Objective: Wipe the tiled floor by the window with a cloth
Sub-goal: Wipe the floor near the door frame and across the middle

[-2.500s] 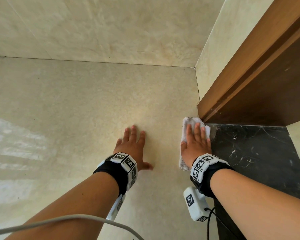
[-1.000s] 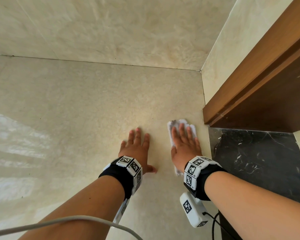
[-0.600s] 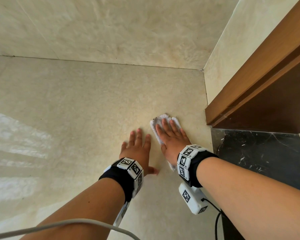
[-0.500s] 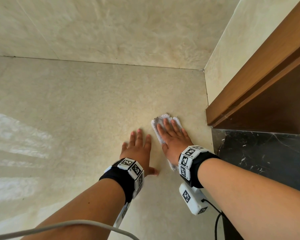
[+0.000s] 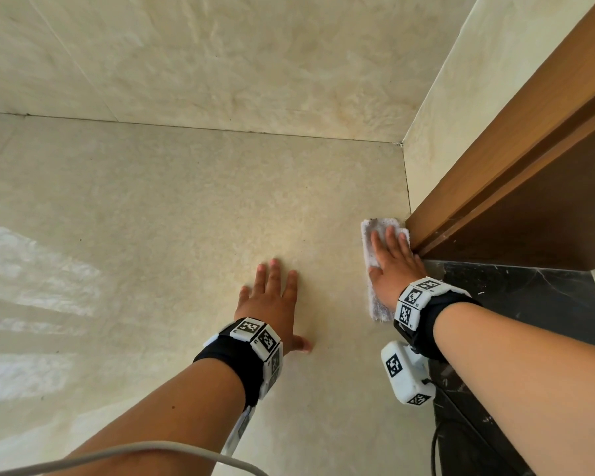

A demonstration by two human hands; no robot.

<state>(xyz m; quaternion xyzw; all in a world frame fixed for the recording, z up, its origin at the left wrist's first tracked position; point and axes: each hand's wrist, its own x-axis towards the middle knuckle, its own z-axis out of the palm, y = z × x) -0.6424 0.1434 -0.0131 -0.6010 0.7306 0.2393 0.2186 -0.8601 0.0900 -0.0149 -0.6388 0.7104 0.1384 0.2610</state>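
A folded white cloth (image 5: 371,242) lies flat on the cream tiled floor (image 5: 193,207), its far end touching the foot of the brown wooden frame. My right hand (image 5: 394,266) presses on the cloth with straight fingers and covers most of its middle. My left hand (image 5: 272,300) rests palm down on the bare floor to the left of the cloth, fingers spread, holding nothing. Both wrists wear black bands with white marker blocks.
A brown wooden door frame (image 5: 516,180) rises at the right, with a black marble threshold (image 5: 529,297) below it. Cream tiled walls (image 5: 220,56) meet the floor at the back and right. A white cable (image 5: 152,453) crosses the bottom left. Sunlight patches fall on the left floor.
My right hand has slid the cloth to the right and away, from beside my left hand up against the foot of the wooden frame. My left hand stays planted.
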